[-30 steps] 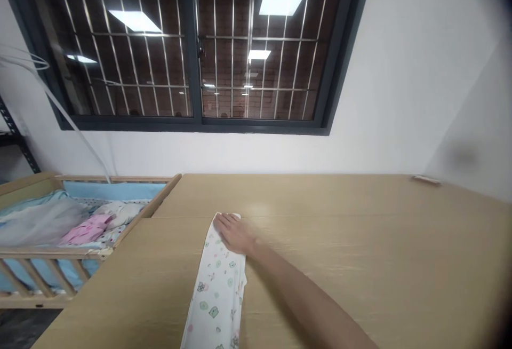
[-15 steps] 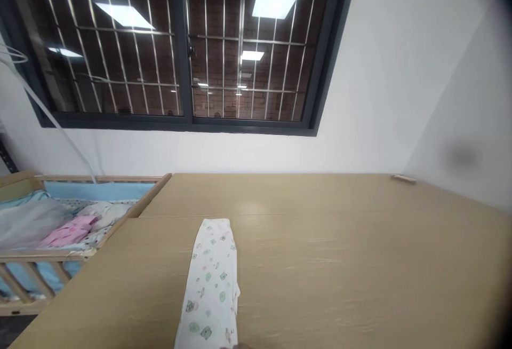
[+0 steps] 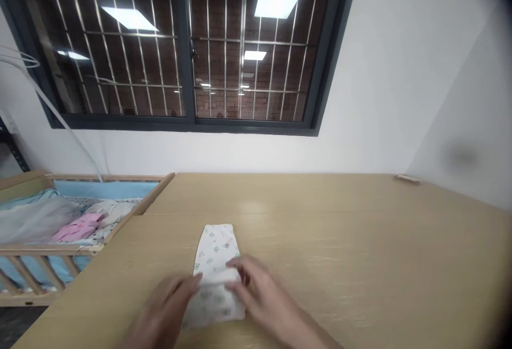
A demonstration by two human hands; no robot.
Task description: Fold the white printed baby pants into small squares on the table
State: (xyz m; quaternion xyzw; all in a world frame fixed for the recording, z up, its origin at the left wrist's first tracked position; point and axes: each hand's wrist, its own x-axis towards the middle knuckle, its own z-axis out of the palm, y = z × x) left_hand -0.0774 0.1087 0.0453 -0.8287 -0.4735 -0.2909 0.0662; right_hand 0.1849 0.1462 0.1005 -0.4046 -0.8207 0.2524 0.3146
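Note:
A white baby garment (image 3: 216, 255) with small green and pink prints lies on the wooden table (image 3: 360, 253), its near end doubled over its far end. My left hand (image 3: 166, 306) holds the folded edge on the left. My right hand (image 3: 256, 290) holds it on the right, fingers curled over the cloth. Both hands are blurred by motion.
A wooden crib (image 3: 80, 215) stands to the left of the table, with blue lining, grey netting and pink clothes (image 3: 78, 227) inside. A barred dark window fills the wall behind. A small flat wooden piece (image 3: 407, 179) lies at the table's far right corner.
My right hand left the garment's far end and dropped out of view. Now both hands are in view and the near part of the garment is folded over, making it shorter.

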